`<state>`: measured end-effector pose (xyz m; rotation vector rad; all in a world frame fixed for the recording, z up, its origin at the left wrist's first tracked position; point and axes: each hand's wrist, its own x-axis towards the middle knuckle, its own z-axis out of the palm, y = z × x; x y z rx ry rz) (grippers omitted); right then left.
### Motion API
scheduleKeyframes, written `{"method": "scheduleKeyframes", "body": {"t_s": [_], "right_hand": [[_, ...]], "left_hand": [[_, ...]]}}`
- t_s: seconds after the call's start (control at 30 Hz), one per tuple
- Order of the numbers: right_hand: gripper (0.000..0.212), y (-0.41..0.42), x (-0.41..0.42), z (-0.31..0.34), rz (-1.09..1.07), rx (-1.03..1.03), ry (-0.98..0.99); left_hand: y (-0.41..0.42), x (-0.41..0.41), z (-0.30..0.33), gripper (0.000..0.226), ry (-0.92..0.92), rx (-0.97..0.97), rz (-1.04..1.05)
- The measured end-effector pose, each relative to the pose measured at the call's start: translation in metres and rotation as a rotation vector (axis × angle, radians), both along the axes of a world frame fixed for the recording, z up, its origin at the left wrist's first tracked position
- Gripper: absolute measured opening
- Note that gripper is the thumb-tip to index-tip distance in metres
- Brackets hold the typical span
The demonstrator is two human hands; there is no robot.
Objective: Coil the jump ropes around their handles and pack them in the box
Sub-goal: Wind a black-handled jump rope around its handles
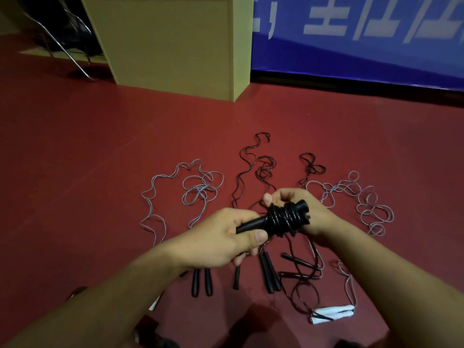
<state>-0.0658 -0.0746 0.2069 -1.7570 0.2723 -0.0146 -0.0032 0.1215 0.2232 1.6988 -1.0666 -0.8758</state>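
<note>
My left hand (pixel 226 237) grips the lower end of a pair of black jump rope handles (pixel 253 226) held over the floor. Black rope is coiled in several turns around their upper part (pixel 283 219). My right hand (pixel 308 209) is curled around the top end of the handles and the rope there. The loose tail of this rope hangs down to the floor in a loop (pixel 303 295). Several other jump ropes lie spread on the red floor: grey ropes (pixel 198 194) with black handles (pixel 200 281), black ropes (pixel 261 169), and a grey rope with white handles (pixel 334 312).
A tall tan cardboard box (pixel 175 41) stands on the red floor at the back. Beside it on the right is a blue banner (pixel 364 38) with white characters. Metal chair legs (pixel 70 46) show at the back left.
</note>
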Motion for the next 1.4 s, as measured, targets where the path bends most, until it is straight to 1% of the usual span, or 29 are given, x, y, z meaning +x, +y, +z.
{"method": "scheduleKeyframes", "body": {"t_s": [0.03, 0.07, 0.1, 0.13, 0.17, 0.23, 0.27, 0.3, 0.33, 0.4, 0.5, 0.6, 0.7, 0.77, 0.8, 0.9, 1.07, 1.17, 1.23, 1.3, 1.4], "right_hand": [[0.014, 0.002, 0.0, 0.001, 0.007, -0.032, -0.014], [0.011, 0.004, -0.001, 0.001, 0.018, -0.084, -0.013], [0.014, 0.008, -0.001, 0.001, 0.033, -0.122, -0.011], [0.02, 0.011, -0.001, 0.0, 0.045, -0.112, -0.005], [0.026, 0.016, -0.001, -0.001, 0.046, -0.05, 0.016], [0.026, 0.023, -0.002, -0.003, 0.075, 0.092, 0.094], [0.026, 0.025, -0.002, -0.003, 0.11, 0.115, 0.127], [0.028, 0.027, -0.003, -0.005, 0.141, 0.124, 0.153], [0.03, 0.027, -0.002, -0.006, 0.159, 0.135, 0.17], [0.032, 0.027, -0.002, -0.007, 0.152, 0.155, 0.2], [0.02, 0.027, 0.0, -0.008, 0.096, 0.162, 0.225], [0.006, 0.026, 0.002, -0.01, 0.032, 0.142, 0.242], [0.008, 0.025, 0.001, -0.009, 0.032, 0.121, 0.274], [0.011, 0.024, 0.0, -0.01, 0.038, 0.1, 0.274], [0.012, 0.023, -0.001, -0.011, 0.042, 0.081, 0.271], [0.014, 0.021, -0.001, -0.014, 0.06, 0.024, 0.275], [0.022, 0.021, -0.002, -0.014, 0.142, -0.081, 0.275], [0.025, 0.025, -0.003, -0.008, 0.194, -0.069, 0.263], [0.022, 0.029, -0.004, -0.004, 0.231, -0.089, 0.246], [0.021, 0.032, -0.006, 0.001, 0.278, -0.169, 0.216], [0.033, 0.037, -0.009, 0.006, 0.367, -0.284, 0.156]], "left_hand": [[0.0, 0.0, 0.0, 0.016, 0.028, -0.023, 0.006], [0.0, 0.001, 0.001, 0.016, 0.059, -0.045, 0.023], [0.0, 0.002, 0.001, 0.017, 0.097, -0.068, 0.05], [0.0, 0.002, 0.0, 0.019, 0.134, -0.084, 0.082], [0.001, 0.004, 0.0, 0.025, 0.168, -0.097, 0.116], [0.002, 0.007, -0.001, 0.034, 0.225, -0.11, 0.172], [0.004, 0.009, 0.0, 0.031, 0.246, -0.112, 0.194], [0.005, 0.01, 0.0, 0.023, 0.263, -0.114, 0.214], [0.005, 0.011, 0.001, 0.018, 0.272, -0.107, 0.241], [0.006, 0.013, 0.001, 0.019, 0.261, -0.085, 0.321], [0.005, 0.019, -0.005, 0.022, 0.203, -0.045, 0.473], [0.005, 0.027, -0.008, 0.023, 0.183, -0.016, 0.61], [0.006, 0.032, -0.008, 0.02, 0.22, -0.041, 0.714], [0.007, 0.033, -0.01, 0.017, 0.254, -0.021, 0.722], [0.008, 0.033, -0.012, 0.016, 0.228, 0.008, 0.712], [0.01, 0.036, -0.018, 0.013, 0.051, 0.088, 0.684], [0.015, 0.045, -0.027, 0.012, -0.157, 0.137, 0.654], [0.016, 0.047, -0.03, 0.014, -0.224, 0.15, 0.64], [0.017, 0.048, -0.033, 0.015, -0.249, 0.16, 0.628], [0.017, 0.05, -0.036, 0.013, -0.266, 0.184, 0.611], [0.016, 0.055, -0.041, 0.011, -0.34, 0.255, 0.598]]}}
